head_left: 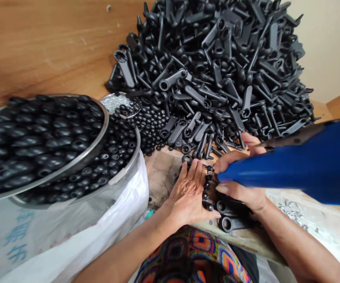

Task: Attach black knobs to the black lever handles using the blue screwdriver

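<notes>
My left hand (189, 196) lies flat with its fingers stretched out and the thumb apart. Its edge touches a short row of small black knobs (207, 195) on the worktop. Closed around the narrow end of a blue tapered tool (291, 165) is my right hand (246, 192); the tool covers its palm, and the tip is hidden. Below that hand, black crank handles (227, 223) with ring-shaped ends lie side by side near the front edge.
A large heap of black crank handles (205, 59) fills the back. Left of it, loose knobs (150, 125) lie beside a bowl of silver screws (113, 103). Two metal-rimmed basins (106, 118) full of black knobs stand over a white sack (119, 220). Silver screws (296, 212) lie scattered at right.
</notes>
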`<action>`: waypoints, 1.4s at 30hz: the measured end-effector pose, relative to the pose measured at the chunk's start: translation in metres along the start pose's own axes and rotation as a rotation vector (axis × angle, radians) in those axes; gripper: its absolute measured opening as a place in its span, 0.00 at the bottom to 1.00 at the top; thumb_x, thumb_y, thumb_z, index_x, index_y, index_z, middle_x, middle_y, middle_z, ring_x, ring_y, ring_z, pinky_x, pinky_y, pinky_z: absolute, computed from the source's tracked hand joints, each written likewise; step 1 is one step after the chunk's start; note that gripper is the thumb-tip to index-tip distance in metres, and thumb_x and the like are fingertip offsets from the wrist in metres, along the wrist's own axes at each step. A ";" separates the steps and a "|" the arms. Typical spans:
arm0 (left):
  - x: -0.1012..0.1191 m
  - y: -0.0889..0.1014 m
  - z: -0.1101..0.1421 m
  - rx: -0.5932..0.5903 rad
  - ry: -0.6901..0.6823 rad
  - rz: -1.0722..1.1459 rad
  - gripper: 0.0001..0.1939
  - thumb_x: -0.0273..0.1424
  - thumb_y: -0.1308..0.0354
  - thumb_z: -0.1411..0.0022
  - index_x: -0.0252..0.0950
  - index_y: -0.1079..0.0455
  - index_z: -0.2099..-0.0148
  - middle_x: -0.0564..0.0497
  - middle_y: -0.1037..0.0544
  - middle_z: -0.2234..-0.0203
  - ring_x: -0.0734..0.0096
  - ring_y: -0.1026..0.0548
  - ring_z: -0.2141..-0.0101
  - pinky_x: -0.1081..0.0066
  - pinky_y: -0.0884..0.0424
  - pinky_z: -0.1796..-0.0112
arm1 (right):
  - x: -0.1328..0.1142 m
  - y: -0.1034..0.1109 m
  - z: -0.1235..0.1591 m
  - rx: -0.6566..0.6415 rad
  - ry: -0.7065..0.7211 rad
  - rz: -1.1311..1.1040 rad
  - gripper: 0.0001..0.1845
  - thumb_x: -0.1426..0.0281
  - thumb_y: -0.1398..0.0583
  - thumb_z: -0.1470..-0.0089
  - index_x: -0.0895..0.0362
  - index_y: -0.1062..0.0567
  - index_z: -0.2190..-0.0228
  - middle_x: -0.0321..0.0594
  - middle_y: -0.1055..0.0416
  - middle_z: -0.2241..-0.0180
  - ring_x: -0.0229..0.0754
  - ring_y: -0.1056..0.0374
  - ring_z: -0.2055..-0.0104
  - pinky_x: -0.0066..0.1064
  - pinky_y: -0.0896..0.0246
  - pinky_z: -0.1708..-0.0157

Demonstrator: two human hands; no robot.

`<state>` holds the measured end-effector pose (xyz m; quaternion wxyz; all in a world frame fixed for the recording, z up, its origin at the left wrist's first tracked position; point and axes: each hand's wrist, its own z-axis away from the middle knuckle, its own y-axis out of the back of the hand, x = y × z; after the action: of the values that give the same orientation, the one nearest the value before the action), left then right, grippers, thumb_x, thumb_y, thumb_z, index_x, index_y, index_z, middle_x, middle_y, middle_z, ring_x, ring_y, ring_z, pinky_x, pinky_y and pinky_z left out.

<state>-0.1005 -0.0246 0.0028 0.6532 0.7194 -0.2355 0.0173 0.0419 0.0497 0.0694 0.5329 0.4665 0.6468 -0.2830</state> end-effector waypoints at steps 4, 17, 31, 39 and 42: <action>0.000 -0.001 -0.001 0.001 -0.003 -0.012 0.55 0.63 0.50 0.58 0.25 0.50 0.39 0.32 0.49 0.39 0.41 0.56 0.39 0.46 0.63 0.42 | -0.008 0.004 0.002 0.055 0.057 -0.129 0.23 0.67 0.33 0.64 0.49 0.30 0.61 0.32 0.32 0.76 0.42 0.33 0.74 0.35 0.33 0.75; 0.000 -0.002 -0.001 0.026 0.000 0.001 0.54 0.62 0.50 0.57 0.26 0.52 0.38 0.35 0.49 0.39 0.43 0.58 0.39 0.45 0.63 0.42 | -0.017 -0.007 0.000 0.000 0.004 -0.253 0.37 0.67 0.30 0.68 0.45 0.34 0.53 0.30 0.32 0.77 0.39 0.34 0.76 0.31 0.35 0.76; 0.002 0.007 -0.002 -0.018 -0.037 -0.039 0.50 0.61 0.50 0.56 0.30 0.47 0.40 0.37 0.46 0.40 0.43 0.57 0.39 0.46 0.62 0.42 | -0.013 -0.005 0.001 -0.133 0.052 -0.192 0.47 0.73 0.33 0.64 0.42 0.49 0.46 0.32 0.33 0.72 0.45 0.33 0.72 0.40 0.34 0.70; 0.001 0.004 -0.003 0.010 -0.028 -0.017 0.50 0.62 0.51 0.56 0.30 0.45 0.40 0.39 0.44 0.40 0.45 0.56 0.39 0.47 0.61 0.42 | -0.009 -0.005 -0.001 -0.141 0.097 -0.118 0.46 0.73 0.33 0.66 0.40 0.48 0.48 0.31 0.33 0.73 0.45 0.33 0.72 0.41 0.33 0.70; -0.001 0.003 -0.001 0.005 -0.040 0.000 0.49 0.61 0.50 0.56 0.32 0.44 0.41 0.39 0.43 0.41 0.46 0.55 0.39 0.47 0.59 0.42 | -0.010 -0.007 -0.003 -0.148 0.107 -0.107 0.45 0.73 0.33 0.65 0.41 0.48 0.48 0.30 0.33 0.73 0.44 0.33 0.73 0.40 0.33 0.70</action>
<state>-0.1021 -0.0230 0.0051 0.6465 0.7212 -0.2487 0.0035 0.0348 0.0465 0.0783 0.5146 0.4050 0.7176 -0.2370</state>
